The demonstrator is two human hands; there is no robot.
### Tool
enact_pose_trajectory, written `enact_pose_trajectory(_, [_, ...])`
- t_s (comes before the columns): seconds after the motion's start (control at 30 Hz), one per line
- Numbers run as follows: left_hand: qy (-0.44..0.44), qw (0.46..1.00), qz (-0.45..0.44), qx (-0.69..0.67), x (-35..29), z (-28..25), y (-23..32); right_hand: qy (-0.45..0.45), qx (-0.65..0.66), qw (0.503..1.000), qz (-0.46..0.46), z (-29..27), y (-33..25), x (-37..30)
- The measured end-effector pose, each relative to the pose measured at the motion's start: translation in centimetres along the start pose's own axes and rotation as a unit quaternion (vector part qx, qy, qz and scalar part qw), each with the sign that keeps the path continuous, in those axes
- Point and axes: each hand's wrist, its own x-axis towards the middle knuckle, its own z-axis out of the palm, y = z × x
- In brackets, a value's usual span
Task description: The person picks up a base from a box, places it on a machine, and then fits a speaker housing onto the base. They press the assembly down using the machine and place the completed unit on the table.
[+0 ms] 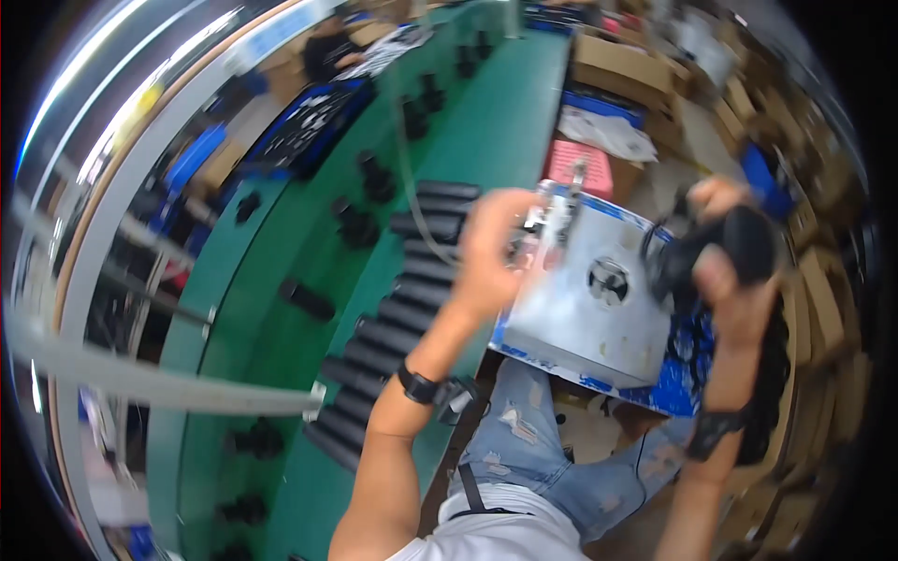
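My right hand is closed around a black part with a rounded end, held over the right side of a grey metal box. Its exact kind is blurred by motion. My left hand curves beside a metal clamp fixture at the box's left edge. Motion smears its fingers, and whether they grip the fixture is unclear. A round fan opening shows in the top of the box. Left of it, a row of black cylinders lies side by side on the green surface.
A long green conveyor line runs away on my left, with black parts standing along it. A pink block and a cardboard box are beyond the metal box. Stacked cartons line the right. Another person sits far left.
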Motion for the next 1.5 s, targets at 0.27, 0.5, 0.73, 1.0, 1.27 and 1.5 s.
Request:
enact_pose_trajectory(0.27, [-0.033, 0.970, -0.240, -0.004, -10.2, -5.3, 5.1, -0.124, -0.014, 0.986, 0.109, 8.7, 0.7, -14.5])
enact_pose_trajectory(0.5, [0.468, 0.798, -0.315, 0.210, -16.7, -26.2, -7.4, 0.135, -0.046, 0.909, 0.391, -8.6, 10.8, -28.4])
enact_pose_trajectory(0.73, [0.345, 0.673, -0.415, 0.505, -29.3, -31.7, -13.8, 0.039, -0.289, 0.894, 0.340, -14.2, 21.4, -31.3])
enact_pose_trajectory(1.0, [0.198, 0.680, -0.355, 0.610, -20.9, -25.8, -11.7, 0.052, -0.448, 0.785, 0.425, -12.1, 20.7, -33.2])
enact_pose_trajectory(1.27, [0.040, 0.964, -0.124, 0.233, -15.3, -8.4, 3.1, 0.014, -0.467, 0.751, 0.466, -13.0, 20.9, -34.7])
enact_pose_trajectory(1.5, [-0.179, 0.956, -0.159, -0.172, -15.0, 7.9, 11.1, 0.088, -0.355, 0.905, 0.215, -10.2, 3.8, -31.0])
